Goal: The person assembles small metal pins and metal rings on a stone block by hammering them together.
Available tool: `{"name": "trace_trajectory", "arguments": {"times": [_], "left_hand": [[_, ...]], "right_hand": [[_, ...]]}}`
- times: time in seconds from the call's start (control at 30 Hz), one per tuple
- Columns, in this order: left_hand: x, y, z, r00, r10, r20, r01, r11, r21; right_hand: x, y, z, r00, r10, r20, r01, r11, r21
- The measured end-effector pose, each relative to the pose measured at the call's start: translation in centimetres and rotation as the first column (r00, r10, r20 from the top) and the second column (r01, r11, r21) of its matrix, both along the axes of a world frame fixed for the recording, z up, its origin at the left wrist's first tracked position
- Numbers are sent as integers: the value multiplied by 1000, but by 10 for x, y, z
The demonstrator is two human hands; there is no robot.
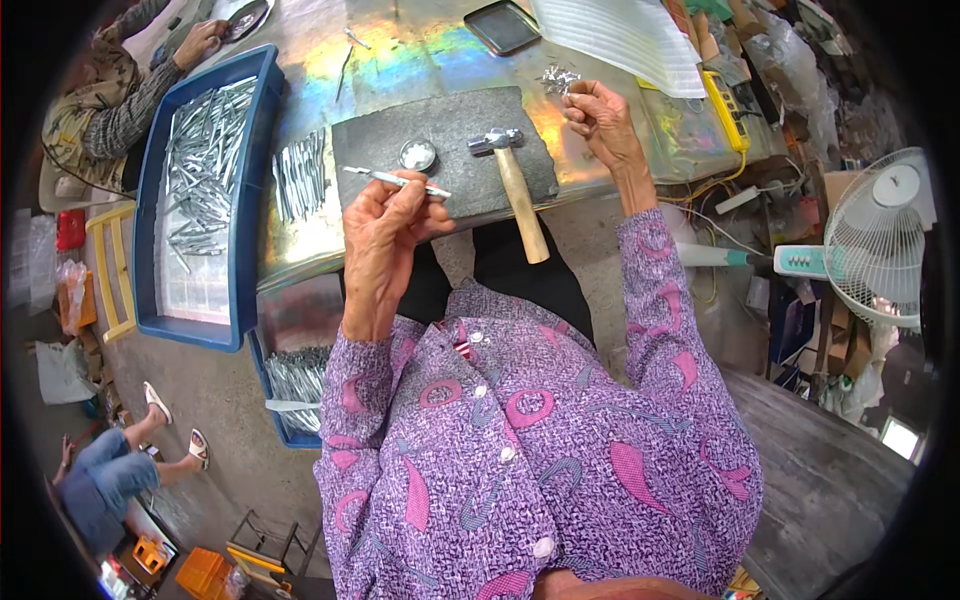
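In my left hand (385, 240) is a slim silver metal piece (405, 182) with a narrow tip, pinched between thumb and fingers above the near edge of a dark grey slab (375, 130). My right hand (610, 125) is closed in a pinch beside a small pile of shiny metal bits (556, 76); whatever is between its fingertips is too small to make out. Between my hands, a hammer (522, 205) rests on the slab, its wooden handle jutting over the table edge. A small round dish (418, 154) with white contents sits left of it.
Left of the slab lies a row of slim metal pieces (300, 175). Beyond it is a blue tray (262, 150) full of similar ones; another blue bin (262, 385) stands lower. A co-worker's hand (200, 42) is far left. At right are a yellow power strip (727, 112) and a fan (880, 235).
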State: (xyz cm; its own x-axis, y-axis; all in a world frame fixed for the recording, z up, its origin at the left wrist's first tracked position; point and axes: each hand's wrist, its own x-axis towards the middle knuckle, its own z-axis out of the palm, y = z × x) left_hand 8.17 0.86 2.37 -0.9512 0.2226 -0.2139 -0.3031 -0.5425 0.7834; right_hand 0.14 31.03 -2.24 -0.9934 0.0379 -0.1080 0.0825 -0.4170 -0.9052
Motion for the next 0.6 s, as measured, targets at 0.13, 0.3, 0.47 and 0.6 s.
{"name": "trace_trajectory", "arguments": {"times": [0.13,0.3,0.47,0.6], "left_hand": [[-11,9,0,1000,-25,19,23,996,89],[-14,11,-2,999,-19,44,10,980,198],[-14,8,-3,996,-3,95,-27,948,317],[-12,8,-3,992,19,126,-65,929,366]], "right_hand": [[11,-37,20,983,165,-82,-174,977,-123],[37,-93,50,973,215,-81,-227,952,-205],[62,-137,64,979,179,-97,-182,983,-33],[75,-153,68,981,141,-135,-128,986,104]]}}
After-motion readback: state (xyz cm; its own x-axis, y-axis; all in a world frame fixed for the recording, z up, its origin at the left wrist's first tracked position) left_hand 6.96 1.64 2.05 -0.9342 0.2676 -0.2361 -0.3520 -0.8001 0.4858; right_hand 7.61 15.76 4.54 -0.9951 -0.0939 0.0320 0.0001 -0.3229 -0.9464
